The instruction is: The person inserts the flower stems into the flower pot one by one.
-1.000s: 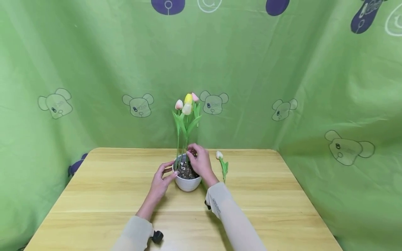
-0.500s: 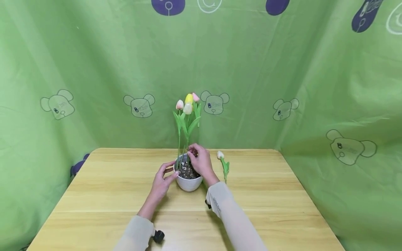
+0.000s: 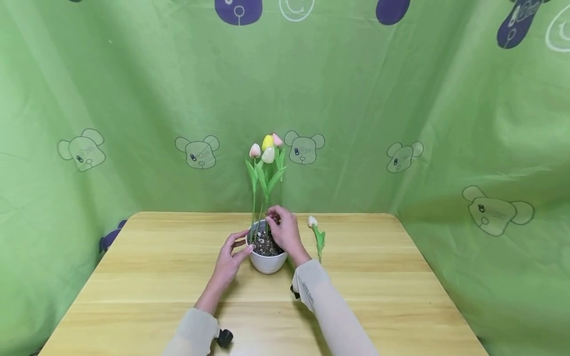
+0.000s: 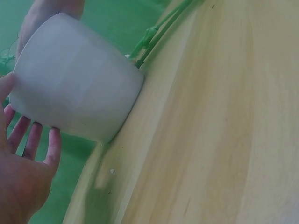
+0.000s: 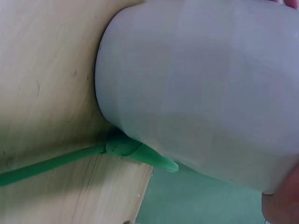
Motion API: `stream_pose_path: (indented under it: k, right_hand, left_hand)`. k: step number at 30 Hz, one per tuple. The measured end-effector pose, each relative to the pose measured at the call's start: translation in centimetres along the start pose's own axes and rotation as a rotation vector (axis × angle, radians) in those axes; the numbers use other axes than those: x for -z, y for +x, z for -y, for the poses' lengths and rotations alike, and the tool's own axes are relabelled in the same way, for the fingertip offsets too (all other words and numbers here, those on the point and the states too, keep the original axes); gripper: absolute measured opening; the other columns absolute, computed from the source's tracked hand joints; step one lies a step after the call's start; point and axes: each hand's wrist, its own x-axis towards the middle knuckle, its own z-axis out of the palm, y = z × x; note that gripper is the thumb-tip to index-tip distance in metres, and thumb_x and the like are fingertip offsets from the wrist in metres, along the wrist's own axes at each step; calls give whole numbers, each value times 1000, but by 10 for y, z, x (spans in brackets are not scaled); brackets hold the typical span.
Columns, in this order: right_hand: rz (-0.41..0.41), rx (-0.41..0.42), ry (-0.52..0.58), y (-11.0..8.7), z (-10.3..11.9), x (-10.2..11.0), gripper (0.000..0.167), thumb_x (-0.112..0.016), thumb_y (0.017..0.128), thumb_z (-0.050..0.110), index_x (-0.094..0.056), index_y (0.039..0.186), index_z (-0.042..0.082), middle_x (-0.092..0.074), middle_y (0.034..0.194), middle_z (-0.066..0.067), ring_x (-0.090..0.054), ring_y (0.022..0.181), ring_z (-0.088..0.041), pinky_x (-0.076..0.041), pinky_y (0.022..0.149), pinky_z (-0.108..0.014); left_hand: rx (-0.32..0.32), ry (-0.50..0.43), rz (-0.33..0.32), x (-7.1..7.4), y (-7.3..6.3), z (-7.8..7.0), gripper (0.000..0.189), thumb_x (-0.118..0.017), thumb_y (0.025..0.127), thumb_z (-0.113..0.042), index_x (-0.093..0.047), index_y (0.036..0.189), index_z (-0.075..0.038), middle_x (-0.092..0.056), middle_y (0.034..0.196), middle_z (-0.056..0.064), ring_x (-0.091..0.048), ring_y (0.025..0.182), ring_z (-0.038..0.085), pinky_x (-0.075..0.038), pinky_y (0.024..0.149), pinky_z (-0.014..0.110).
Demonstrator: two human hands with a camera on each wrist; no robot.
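Note:
In the head view, a white flower pot (image 3: 269,265) filled with dark soil (image 3: 266,245) stands on the table. My left hand (image 3: 228,258) holds its left rim, thumb at the near side and fingers along the outside. My right hand (image 3: 286,230) reaches over the pot's right side and pinches the lower stem of a white tulip (image 3: 268,155) just above the soil. Upright beside it are a yellow tulip (image 3: 267,142), a pale pink tulip (image 3: 255,151) and a pink tulip (image 3: 277,140). The left wrist view has the left hand's fingers (image 4: 54,144) spread against the pot's wall.
Another white tulip (image 3: 313,222) with green leaves lies on the wooden table (image 3: 378,291), right of the pot. In the right wrist view, a green stem (image 5: 56,163) lies close by the pot's base. Green curtains (image 3: 347,99) printed with bear heads hang behind and beside the table.
The white tulip's head has shifted very slightly right against the yellow one. Both hands keep their places at the pot, and the head view has moved a little.

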Motion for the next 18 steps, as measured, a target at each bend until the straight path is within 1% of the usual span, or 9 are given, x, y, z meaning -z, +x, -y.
stream_pose_path:
  k: [4, 11, 15, 18]
  right_hand:
    - [-9, 7, 1, -2, -1, -1, 16, -71, 95, 2, -70, 110, 1, -72, 103, -13, -69, 93, -26, -62, 87, -39]
    - [-42, 19, -9, -2, 0, -1, 23, -71, 96, 4, -68, 118, -2, -71, 104, -14, -69, 94, -28, -62, 87, -40]
    - [-49, -1, 14, -3, 1, 0, 28, -73, 94, 5, -67, 122, 0, -72, 103, -12, -70, 92, -25, -62, 85, -37]
    - [-60, -12, 26, -3, 1, 2, 29, -73, 94, 6, -68, 122, 3, -72, 103, -10, -69, 92, -24, -62, 84, -35]
  left_hand:
    - [3, 9, 4, 0, -1, 1, 51, -76, 94, -21, -58, 142, -14, -55, 150, 8, -52, 134, 36, -51, 111, 47]
    - [-10, 2, -2, 0, -1, 1, 50, -75, 95, -20, -58, 142, -12, -55, 150, 9, -52, 134, 36, -51, 110, 43]
    - [-1, 2, -4, 0, 0, 1, 50, -75, 94, -19, -59, 141, -13, -55, 150, 9, -52, 134, 36, -51, 110, 44]
    - [6, 0, -4, 0, 1, 1, 50, -76, 94, -20, -59, 141, -14, -55, 150, 9, -52, 134, 35, -50, 110, 45]
